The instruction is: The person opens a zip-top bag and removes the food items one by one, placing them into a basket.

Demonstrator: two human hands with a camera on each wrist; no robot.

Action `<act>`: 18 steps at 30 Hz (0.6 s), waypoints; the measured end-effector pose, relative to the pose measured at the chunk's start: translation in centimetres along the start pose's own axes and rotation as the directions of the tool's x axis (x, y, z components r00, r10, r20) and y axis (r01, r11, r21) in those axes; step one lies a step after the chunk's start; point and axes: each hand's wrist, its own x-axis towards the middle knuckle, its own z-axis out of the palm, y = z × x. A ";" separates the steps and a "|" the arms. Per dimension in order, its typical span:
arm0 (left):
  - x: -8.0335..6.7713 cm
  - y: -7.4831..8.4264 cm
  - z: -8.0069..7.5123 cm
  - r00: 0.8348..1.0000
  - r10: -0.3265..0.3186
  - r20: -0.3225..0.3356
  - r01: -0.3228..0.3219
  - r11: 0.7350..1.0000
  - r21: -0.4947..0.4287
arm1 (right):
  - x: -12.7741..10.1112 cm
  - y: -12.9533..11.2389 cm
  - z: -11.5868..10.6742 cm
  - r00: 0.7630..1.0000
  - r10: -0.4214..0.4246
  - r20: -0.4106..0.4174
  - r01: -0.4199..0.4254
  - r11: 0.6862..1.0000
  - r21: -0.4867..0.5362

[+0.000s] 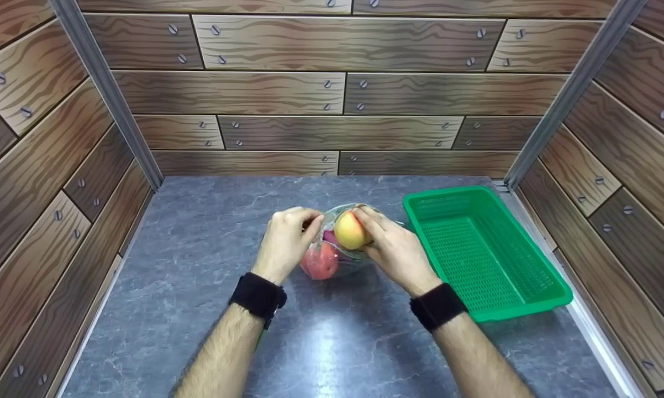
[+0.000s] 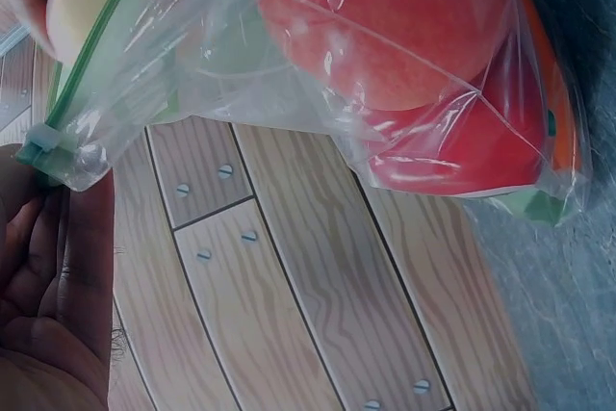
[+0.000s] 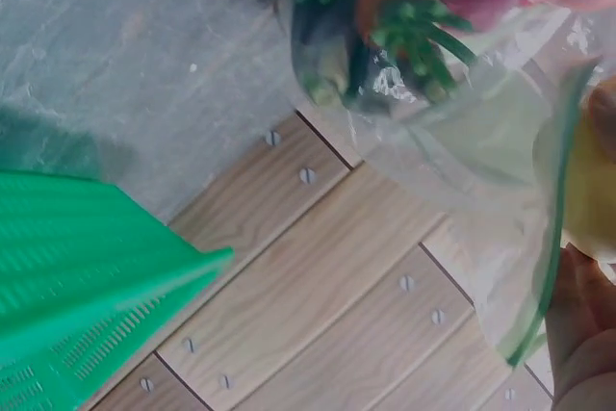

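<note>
Clear plastic bag point(image 1: 337, 249) lay on the table between your hands. Your left hand point(image 1: 285, 240) pinched its zip edge; your right hand point(image 1: 393, 249) grasped the yellow apple point(image 1: 349, 230) at the mouth. Holding that edge wide would have kept the film off the fruit.

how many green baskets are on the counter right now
1. The green basket sits on the grey counter, to the right of the hands and the plastic bag of fruit. None hidden, as far as shows.
</note>
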 end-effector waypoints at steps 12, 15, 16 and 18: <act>0.0 -0.1 -0.2 1.000 -0.005 -0.012 0.005 1.000 0.000 | -0.9 1.2 -4.0 0.989 0.003 -0.151 -0.005 1.000 -0.012; -0.1 -0.1 -0.2 1.000 -0.003 -0.013 0.002 1.000 -0.003 | -1.2 2.0 -5.1 0.987 0.046 -0.157 -0.049 0.999 -0.012; -0.1 -0.1 -0.2 1.000 -0.005 -0.011 0.005 1.000 -0.004 | -1.4 2.3 -5.5 0.986 0.061 -0.157 -0.064 0.998 -0.014; 0.0 -0.1 -0.2 1.000 -0.009 -0.010 0.009 1.000 -0.001 | -1.7 2.9 -6.1 0.983 0.088 -0.160 -0.092 0.996 -0.019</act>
